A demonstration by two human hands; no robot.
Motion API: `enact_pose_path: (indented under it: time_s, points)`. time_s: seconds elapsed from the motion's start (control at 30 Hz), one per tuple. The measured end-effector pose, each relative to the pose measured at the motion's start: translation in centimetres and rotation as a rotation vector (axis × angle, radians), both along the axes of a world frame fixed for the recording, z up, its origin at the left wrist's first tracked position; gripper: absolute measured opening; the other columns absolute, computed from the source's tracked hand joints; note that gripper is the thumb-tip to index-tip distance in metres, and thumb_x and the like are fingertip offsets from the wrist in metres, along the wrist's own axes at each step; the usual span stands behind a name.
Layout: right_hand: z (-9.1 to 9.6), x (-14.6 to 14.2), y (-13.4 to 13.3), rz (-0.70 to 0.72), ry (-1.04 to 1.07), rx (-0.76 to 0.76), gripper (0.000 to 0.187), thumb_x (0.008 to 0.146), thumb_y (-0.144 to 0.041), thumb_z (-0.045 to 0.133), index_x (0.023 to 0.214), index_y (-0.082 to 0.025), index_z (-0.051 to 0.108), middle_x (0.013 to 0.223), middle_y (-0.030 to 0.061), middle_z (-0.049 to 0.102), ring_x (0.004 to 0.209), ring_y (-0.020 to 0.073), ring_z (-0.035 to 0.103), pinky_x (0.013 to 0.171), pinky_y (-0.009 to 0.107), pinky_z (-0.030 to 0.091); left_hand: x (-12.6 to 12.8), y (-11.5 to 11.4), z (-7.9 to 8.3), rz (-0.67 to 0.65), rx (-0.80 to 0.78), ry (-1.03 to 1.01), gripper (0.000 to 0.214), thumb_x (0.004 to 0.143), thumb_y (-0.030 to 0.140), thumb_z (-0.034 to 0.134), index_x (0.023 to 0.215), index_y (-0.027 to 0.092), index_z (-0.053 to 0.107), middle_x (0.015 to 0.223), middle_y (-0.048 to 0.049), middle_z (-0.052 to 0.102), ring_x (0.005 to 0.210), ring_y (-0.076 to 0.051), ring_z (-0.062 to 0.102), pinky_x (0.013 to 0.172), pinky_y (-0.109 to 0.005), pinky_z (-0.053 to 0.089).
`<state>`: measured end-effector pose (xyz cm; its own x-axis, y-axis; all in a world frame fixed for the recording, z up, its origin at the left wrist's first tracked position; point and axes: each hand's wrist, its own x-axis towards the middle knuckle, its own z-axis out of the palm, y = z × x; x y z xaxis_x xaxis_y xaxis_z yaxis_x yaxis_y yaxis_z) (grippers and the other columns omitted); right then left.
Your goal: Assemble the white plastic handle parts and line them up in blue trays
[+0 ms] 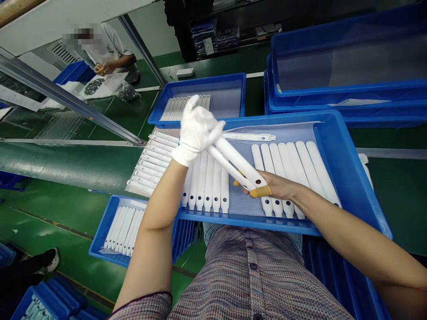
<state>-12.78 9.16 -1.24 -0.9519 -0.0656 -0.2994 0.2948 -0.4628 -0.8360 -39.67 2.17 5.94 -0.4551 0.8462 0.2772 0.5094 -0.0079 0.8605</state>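
A wide blue plastic tray [347, 169] lies across my lap. It holds rows of white plastic bars with a hole at one end [293, 171]. My right hand [270, 186], bare with yellow finger cots, grips two loose white bars [236, 162] above the tray. My left hand [196, 131], in a white glove, is at the far ends of those bars, with its fingers raised. I cannot tell whether it grips them. A stack of white bars [153, 162] lies beyond the tray's left side.
Smaller blue trays of white bars stand ahead [200, 84] and at lower left [106, 231]. Stacked blue trays [333, 58] fill the right. A metal rail [66, 98] crosses the upper left. Beyond it, a co-worker's hands [102, 69] work over a green bench [133, 115].
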Motion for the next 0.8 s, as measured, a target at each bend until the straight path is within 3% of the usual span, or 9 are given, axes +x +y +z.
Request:
enact_pose_path:
  time_s: [0.1, 0.17, 0.27, 0.37, 0.43, 0.5, 0.6, 0.73, 0.8]
  points:
    - [0.0, 0.1, 0.1, 0.053, 0.049, -0.009, 0.05, 0.08, -0.027, 0.086, 0.126, -0.018, 0.069, 0.098, 0.0036, 0.067, 0.091, 0.0156, 0.061, 0.079, 0.031, 0.05, -2.0, -0.3, 1.4, 0.08, 0.077, -0.132, 0.033, 0.088, 0.053, 0.071, 0.073, 0.023, 0.071, 0.067, -0.0019, 0.064, 0.098, -0.028, 0.072, 0.113, -0.057, 0.049]
    - [-0.3, -0.1, 0.0, 0.052, 0.063, -0.005, 0.051, 0.08, -0.028, 0.086, 0.127, -0.018, 0.069, 0.099, 0.0041, 0.067, 0.092, 0.0159, 0.061, 0.08, 0.031, 0.05, -1.4, -0.7, 1.5, 0.108, 0.206, -0.348, 0.03, 0.095, 0.05, 0.066, 0.09, 0.022, 0.076, 0.074, -0.0008, 0.068, 0.09, -0.022, 0.073, 0.101, -0.047, 0.058]
    - [-1.0, -0.4, -0.5, 0.03, 0.073, 0.011, 0.049, 0.08, -0.03, 0.087, 0.124, -0.019, 0.07, 0.098, 0.0037, 0.067, 0.091, 0.0158, 0.061, 0.08, 0.031, 0.05, 1.5, -1.4, 0.5, 0.08, 0.341, -0.617, 0.033, 0.102, 0.048, 0.06, 0.126, 0.028, 0.069, 0.103, -0.0001, 0.075, 0.111, -0.02, 0.073, 0.108, -0.042, 0.057]
    - [-1.6, -0.7, -1.1, -0.029, 0.094, 0.025, 0.049, 0.08, -0.033, 0.088, 0.123, -0.019, 0.07, 0.096, 0.0026, 0.066, 0.09, 0.0151, 0.061, 0.08, 0.031, 0.051, 5.3, -2.2, -1.1, -0.056, 0.243, -0.784, 0.05, 0.097, 0.06, 0.063, 0.135, 0.027, 0.065, 0.123, -0.0047, 0.075, 0.131, -0.029, 0.067, 0.113, -0.047, 0.055]
    - [-1.9, -0.8, -1.3, -0.07, 0.098, 0.05, 0.049, 0.079, -0.037, 0.088, 0.12, -0.019, 0.069, 0.097, 0.0032, 0.067, 0.09, 0.0156, 0.062, 0.085, 0.033, 0.052, 7.5, -2.9, -2.2, -0.201, 0.119, -0.904, 0.057, 0.085, 0.058, 0.078, 0.131, 0.024, 0.07, 0.123, -0.0086, 0.076, 0.134, -0.036, 0.064, 0.112, -0.051, 0.056]
    - [-2.1, -0.8, -1.2, -0.101, 0.06, 0.102, 0.049, 0.078, -0.043, 0.089, 0.116, -0.02, 0.069, 0.102, 0.0052, 0.069, 0.093, 0.018, 0.065, 0.092, 0.038, 0.052, 9.1, -3.4, -3.1, -0.259, 0.032, -0.992, 0.049, 0.081, 0.052, 0.083, 0.119, 0.021, 0.077, 0.124, -0.0115, 0.078, 0.137, -0.038, 0.061, 0.115, -0.052, 0.054]
    - [-2.1, -1.2, -0.9, -0.251, 0.007, 0.231, 0.056, 0.073, -0.049, 0.091, 0.114, -0.023, 0.065, 0.116, 0.0082, 0.068, 0.108, 0.0241, 0.065, 0.103, 0.045, 0.051, 10.0, -3.8, -3.7, -0.217, 0.027, -1.077, 0.04, 0.082, 0.049, 0.083, 0.108, 0.018, 0.081, 0.124, -0.0142, 0.078, 0.139, -0.038, 0.06, 0.118, -0.053, 0.05]
    - [-1.6, -2.4, -1.5, -0.592, 0.026, 0.387, 0.073, 0.069, -0.057, 0.091, 0.125, -0.029, 0.053, 0.129, 0.0106, 0.062, 0.121, 0.0295, 0.061, 0.106, 0.048, 0.051, 10.0, -3.7, -3.8, -0.16, 0.073, -1.16, 0.045, 0.081, 0.047, 0.086, 0.114, 0.018, 0.08, 0.129, -0.0142, 0.076, 0.13, -0.037, 0.066, 0.112, -0.053, 0.054]
    - [-1.3, -2.7, -2.1, -0.667, 0.019, 0.465, 0.08, 0.074, -0.053, 0.089, 0.137, -0.031, 0.046, 0.129, 0.0108, 0.061, 0.12, 0.03, 0.061, 0.105, 0.049, 0.051, 9.9, -3.6, -4.1, -0.151, 0.07, -1.149, 0.043, 0.083, 0.046, 0.084, 0.117, 0.02, 0.079, 0.134, -0.0123, 0.074, 0.13, -0.035, 0.067, 0.11, -0.05, 0.055]
